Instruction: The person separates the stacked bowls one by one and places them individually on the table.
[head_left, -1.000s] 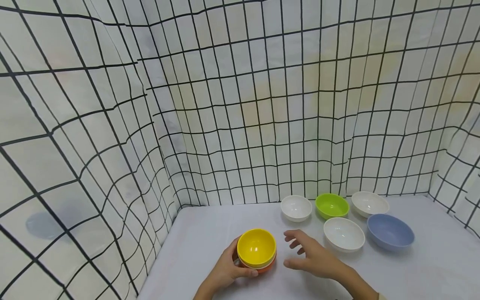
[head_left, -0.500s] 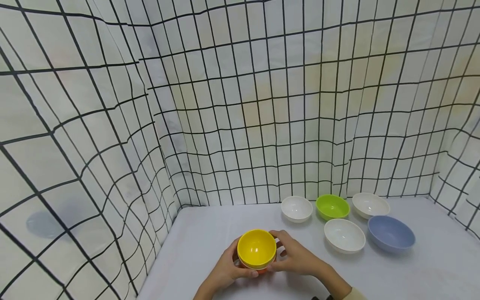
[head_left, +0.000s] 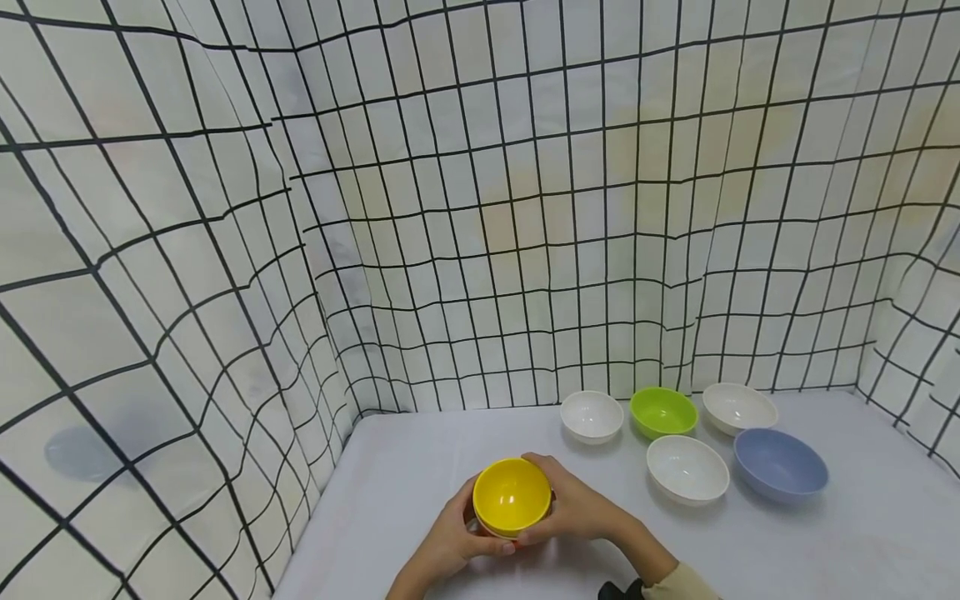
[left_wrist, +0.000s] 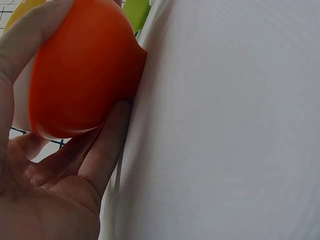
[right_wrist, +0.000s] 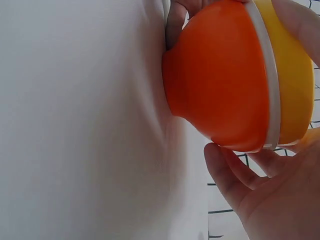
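Note:
A stack of nested bowls stands on the white cloth in the head view. On top is a yellow bowl (head_left: pixel 512 497). Below it shows the rim of a white bowl (right_wrist: pixel 270 75), and at the bottom an orange bowl (right_wrist: pixel 220 80), whose foot meets the cloth. From the left, my left hand (head_left: pixel 448 533) holds the stack, its thumb and fingers around the orange bowl. My right hand (head_left: pixel 577 507) grips from the right, thumb on the yellow bowl in the right wrist view, fingers under the side of the stack. The yellow bowl's inside is bare.
To the right and behind stand a small white bowl (head_left: pixel 592 417), a green bowl (head_left: pixel 663 412), a back white bowl (head_left: pixel 740 408), a front white bowl (head_left: pixel 687 470) and a wide blue bowl (head_left: pixel 781 465). A grid-patterned curtain (head_left: pixel 487 250) encloses the table's back and sides.
My right hand has come in from the right and closed around the stack's right side. My left hand has kept its hold, and the stack stays in place.

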